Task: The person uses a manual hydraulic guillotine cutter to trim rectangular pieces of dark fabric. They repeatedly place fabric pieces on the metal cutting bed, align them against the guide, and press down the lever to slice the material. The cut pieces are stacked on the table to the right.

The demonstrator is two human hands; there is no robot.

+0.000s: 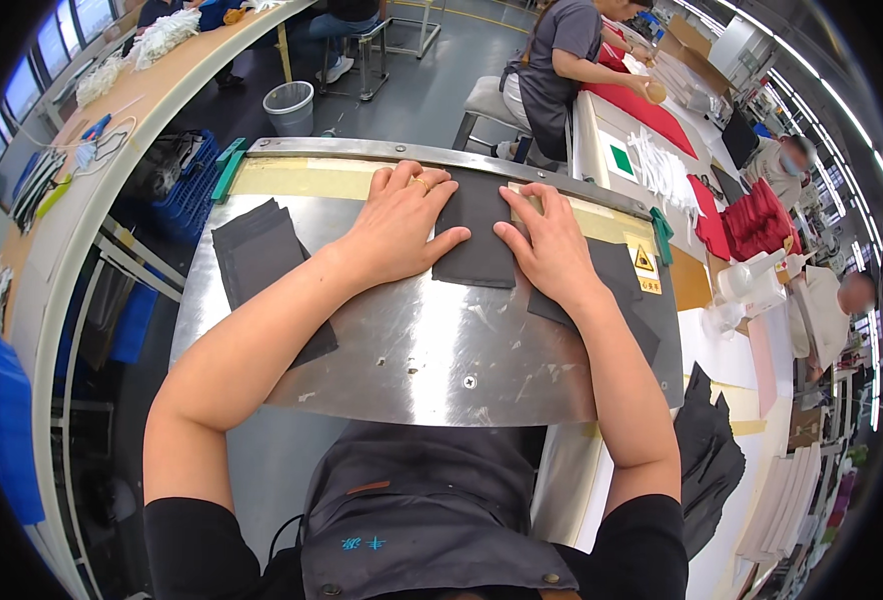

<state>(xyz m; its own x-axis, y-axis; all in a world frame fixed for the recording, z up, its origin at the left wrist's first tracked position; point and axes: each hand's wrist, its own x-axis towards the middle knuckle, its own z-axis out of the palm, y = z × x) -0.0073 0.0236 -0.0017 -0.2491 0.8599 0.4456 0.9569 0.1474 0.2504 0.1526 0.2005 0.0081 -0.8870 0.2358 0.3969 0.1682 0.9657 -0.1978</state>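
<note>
A dark grey rectangular piece of sheet material [475, 240] lies on a shiny metal work plate [382, 370], its far end at the metal bar [352, 149] along the back. My left hand [402, 220] rests flat along the piece's left side, thumb apart and touching it, with a ring on one finger. My right hand [550, 240] lies at its right edge, fingers spread and thumb against it. Left of my left forearm is a stack of similar dark pieces [254, 240], partly covered by the arm. More dark pieces [617, 270] lie beneath and beside my right wrist.
Green clamps [228, 170] [662, 235] grip the bar's two ends. A long bench [162, 110] runs along the left. A worker [562, 70] sits at a right-hand table with red material [652, 110]. A grey bin [290, 108] stands beyond the plate; dark scraps [707, 450] lie right.
</note>
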